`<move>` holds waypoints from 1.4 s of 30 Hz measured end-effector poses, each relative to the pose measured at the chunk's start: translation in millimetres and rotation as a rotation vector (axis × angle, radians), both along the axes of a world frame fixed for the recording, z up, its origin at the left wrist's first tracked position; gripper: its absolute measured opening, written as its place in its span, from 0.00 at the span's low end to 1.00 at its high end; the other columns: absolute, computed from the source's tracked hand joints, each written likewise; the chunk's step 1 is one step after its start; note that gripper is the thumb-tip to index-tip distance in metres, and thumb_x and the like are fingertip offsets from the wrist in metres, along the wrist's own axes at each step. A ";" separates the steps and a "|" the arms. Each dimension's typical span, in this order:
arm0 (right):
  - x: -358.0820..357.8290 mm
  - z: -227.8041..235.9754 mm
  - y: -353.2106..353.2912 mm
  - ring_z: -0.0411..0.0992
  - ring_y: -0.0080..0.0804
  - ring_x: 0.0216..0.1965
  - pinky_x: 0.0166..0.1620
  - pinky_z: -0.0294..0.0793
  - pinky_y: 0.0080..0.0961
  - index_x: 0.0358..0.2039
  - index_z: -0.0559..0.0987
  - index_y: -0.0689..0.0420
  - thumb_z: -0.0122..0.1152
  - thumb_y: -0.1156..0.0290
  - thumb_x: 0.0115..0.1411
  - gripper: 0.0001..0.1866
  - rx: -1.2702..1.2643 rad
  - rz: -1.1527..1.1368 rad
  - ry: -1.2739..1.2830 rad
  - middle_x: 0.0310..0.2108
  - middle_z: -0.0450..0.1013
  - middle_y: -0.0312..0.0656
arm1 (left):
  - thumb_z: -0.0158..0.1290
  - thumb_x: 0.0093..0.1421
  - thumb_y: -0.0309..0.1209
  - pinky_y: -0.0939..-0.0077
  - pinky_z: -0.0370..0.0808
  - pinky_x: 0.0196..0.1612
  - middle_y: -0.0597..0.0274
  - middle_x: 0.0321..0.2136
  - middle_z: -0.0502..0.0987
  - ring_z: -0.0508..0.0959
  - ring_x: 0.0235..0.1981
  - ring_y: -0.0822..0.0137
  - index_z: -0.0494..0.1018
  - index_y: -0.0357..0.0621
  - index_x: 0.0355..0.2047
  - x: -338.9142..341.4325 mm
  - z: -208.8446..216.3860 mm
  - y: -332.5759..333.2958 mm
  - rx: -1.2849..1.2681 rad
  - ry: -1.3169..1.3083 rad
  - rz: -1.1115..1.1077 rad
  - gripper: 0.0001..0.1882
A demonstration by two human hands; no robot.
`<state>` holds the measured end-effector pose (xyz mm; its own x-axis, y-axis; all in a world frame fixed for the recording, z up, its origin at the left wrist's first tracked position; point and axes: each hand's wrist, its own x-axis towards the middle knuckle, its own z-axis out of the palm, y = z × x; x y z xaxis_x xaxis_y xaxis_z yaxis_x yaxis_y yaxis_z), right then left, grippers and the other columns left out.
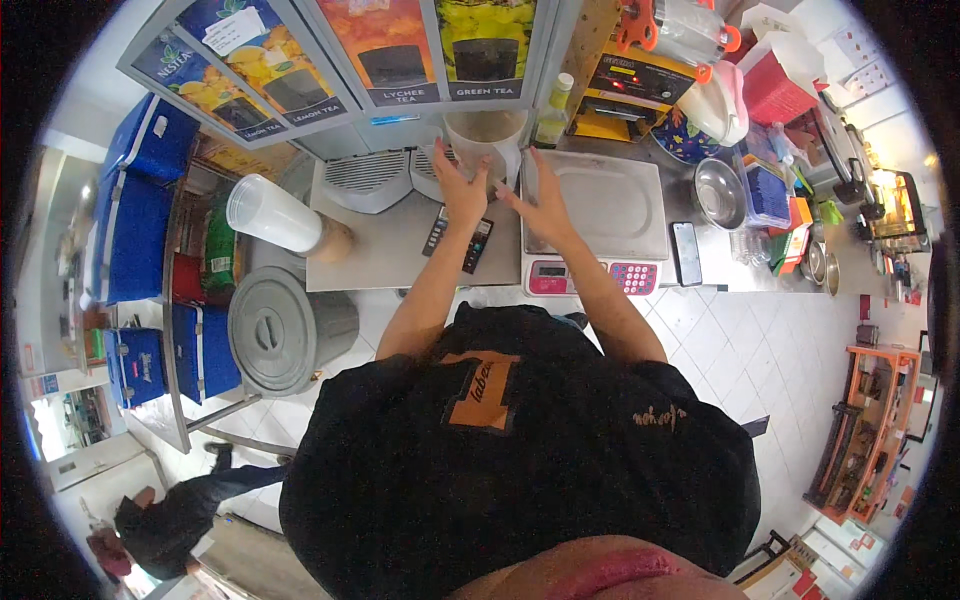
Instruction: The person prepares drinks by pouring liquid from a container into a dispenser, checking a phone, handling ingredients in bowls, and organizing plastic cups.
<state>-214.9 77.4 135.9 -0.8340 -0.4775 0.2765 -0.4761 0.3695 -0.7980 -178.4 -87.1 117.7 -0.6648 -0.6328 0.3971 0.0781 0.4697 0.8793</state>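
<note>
A translucent plastic jug (487,125) stands at the back of the counter, below the tea dispenser panels. My left hand (463,188) is open in front of the jug, its fingers spread and overlapping the jug's lower part. To the right of it, my right hand (542,207) is also open, fingers apart, over the left edge of a kitchen scale (610,205) with a metal top. Whether either hand touches the jug I cannot tell. A black calculator (478,245) lies beneath my left wrist, partly covered by it.
Grey drip trays (368,178) and a stack of white cups (270,213) are on the left. A phone (687,253) and metal bowl (719,192) lie right of the scale. A lidded grey bin (272,330) stands left of the counter. Another person (180,515) is behind, lower left.
</note>
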 end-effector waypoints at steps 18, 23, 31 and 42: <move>29.4 -50.6 277.1 0.77 0.40 0.39 0.43 0.74 0.34 0.35 0.83 0.60 0.66 0.61 0.55 0.14 -0.094 -0.731 -0.122 0.34 0.80 0.46 | 0.65 0.54 0.40 0.62 0.66 0.57 0.42 0.55 0.61 0.67 0.55 0.56 0.46 0.32 0.65 -8.6 -22.0 9.6 0.479 0.019 -0.074 0.50; 12.9 -103.0 387.8 0.71 0.51 0.48 0.53 0.67 0.40 0.57 0.68 0.66 0.76 0.54 0.44 0.45 0.227 -0.899 -0.110 0.45 0.73 0.57 | 0.64 0.54 0.45 0.58 0.69 0.54 0.47 0.60 0.57 0.68 0.54 0.54 0.46 0.45 0.66 -5.9 -21.9 9.4 0.576 -0.178 0.039 0.48; -9.9 -108.4 417.5 0.58 0.54 0.62 0.61 0.56 0.57 0.64 0.63 0.45 0.71 0.37 0.42 0.51 0.636 -0.688 -0.117 0.57 0.66 0.50 | 0.56 0.58 0.51 0.38 0.72 0.51 0.51 0.64 0.51 0.73 0.51 0.41 0.40 0.62 0.68 -2.0 -7.4 42.3 1.281 -0.247 -0.026 0.46; -50.6 -112.8 433.0 0.59 0.51 0.59 0.59 0.60 0.56 0.59 0.70 0.30 0.61 0.36 0.52 0.34 0.738 -0.444 -0.060 0.55 0.65 0.47 | 0.53 0.59 0.53 0.39 0.67 0.55 0.50 0.60 0.55 0.70 0.53 0.44 0.48 0.57 0.63 -15.6 -8.2 62.4 1.432 -0.115 0.107 0.39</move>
